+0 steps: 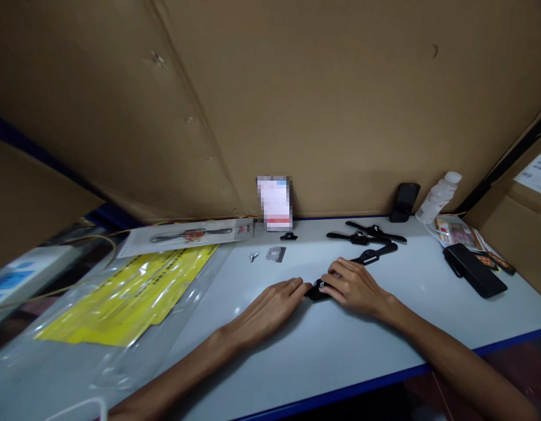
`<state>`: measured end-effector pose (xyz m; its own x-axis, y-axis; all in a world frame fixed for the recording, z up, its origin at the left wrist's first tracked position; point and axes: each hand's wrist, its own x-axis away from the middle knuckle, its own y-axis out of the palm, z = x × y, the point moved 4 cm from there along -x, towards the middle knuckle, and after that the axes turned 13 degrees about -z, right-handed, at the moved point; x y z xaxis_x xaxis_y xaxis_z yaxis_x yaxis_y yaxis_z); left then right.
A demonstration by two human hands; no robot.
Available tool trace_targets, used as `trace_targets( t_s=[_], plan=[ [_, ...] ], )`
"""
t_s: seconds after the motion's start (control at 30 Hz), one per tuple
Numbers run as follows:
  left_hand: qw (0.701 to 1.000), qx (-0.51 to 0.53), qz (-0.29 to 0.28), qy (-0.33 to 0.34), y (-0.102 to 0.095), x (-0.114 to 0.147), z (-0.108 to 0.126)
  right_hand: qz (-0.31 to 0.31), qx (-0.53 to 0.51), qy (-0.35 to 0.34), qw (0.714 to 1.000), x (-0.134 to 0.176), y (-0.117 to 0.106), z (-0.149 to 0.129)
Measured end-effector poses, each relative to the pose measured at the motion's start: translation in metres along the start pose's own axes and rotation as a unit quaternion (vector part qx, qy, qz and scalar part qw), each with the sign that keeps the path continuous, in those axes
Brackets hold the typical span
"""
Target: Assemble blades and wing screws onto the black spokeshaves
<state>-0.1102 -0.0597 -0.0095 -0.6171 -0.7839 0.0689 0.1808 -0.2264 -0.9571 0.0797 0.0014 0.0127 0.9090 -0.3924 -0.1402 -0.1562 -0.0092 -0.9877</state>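
Note:
In the middle of the table, my left hand has its fingers closed on the left end of a black spokeshave. My right hand is bent over the same spokeshave, its thumb and fingertips pinching near a small silver screw on the tool's body. The tool's right part is hidden under that hand. Just beyond the right hand lies a spokeshave body with an open slot. Two more spokeshaves overlap behind it. A small black cap piece, a silver blade and small silver screws lie beyond my left hand.
A phone with a lit screen leans on the cardboard wall. Plastic bags with yellow print and a packaged spokeshave cover the left side. On the right are a dark phone, a bottle and a black case.

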Motion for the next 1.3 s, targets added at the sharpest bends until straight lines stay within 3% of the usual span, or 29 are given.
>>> trace_targets(
  t_s=[0.57, 0.8, 1.0, 1.3],
  plan=[
    [0.999, -0.009, -0.023, -0.021, 0.002, -0.002, 0.000, 0.001, 0.005, 0.020, 1.000, -0.005, 0.000, -0.007],
    [0.999, 0.019, -0.038, -0.033, 0.001, -0.002, 0.000, -0.079, -0.132, 0.084, 0.984, 0.012, -0.020, 0.019],
    [0.997, 0.029, -0.049, -0.042, -0.002, -0.001, 0.000, -0.102, -0.223, 0.081, 0.966, 0.015, -0.011, 0.019],
    [0.997, 0.060, -0.028, -0.028, 0.003, -0.001, -0.005, -0.134, -0.114, 0.038, 0.984, 0.016, -0.015, 0.008]
  ],
)
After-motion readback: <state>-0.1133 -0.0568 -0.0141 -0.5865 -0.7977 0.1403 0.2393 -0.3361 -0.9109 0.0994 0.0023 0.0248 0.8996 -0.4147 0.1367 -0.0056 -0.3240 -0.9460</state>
